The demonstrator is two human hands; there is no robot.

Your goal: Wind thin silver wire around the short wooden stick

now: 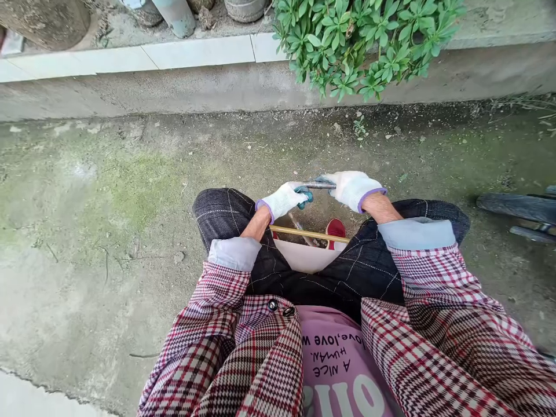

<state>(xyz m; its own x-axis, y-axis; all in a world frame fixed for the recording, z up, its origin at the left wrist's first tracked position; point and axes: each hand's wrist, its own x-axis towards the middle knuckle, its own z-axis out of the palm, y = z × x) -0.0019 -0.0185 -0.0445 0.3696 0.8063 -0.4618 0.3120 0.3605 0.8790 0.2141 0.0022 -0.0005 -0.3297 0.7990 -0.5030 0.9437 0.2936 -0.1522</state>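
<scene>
Both my hands wear white knitted gloves with blue-green palms and purple cuffs, and they are held out in front of my knees. My left hand has its fingers closed around one end of a thin, dark grey bar-like piece. The other end sits in the closed fingers of my right hand. The piece lies nearly level between them; its ends are hidden in the gloves, and its exact kind is not clear. Below the hands, a thin yellow rod runs across between my knees, along a pale surface.
A red shoe shows beneath the rod. Ahead, a low concrete ledge with white tile edging carries pots and a leafy green plant. A black wheel stands at the right on the mossy concrete ground.
</scene>
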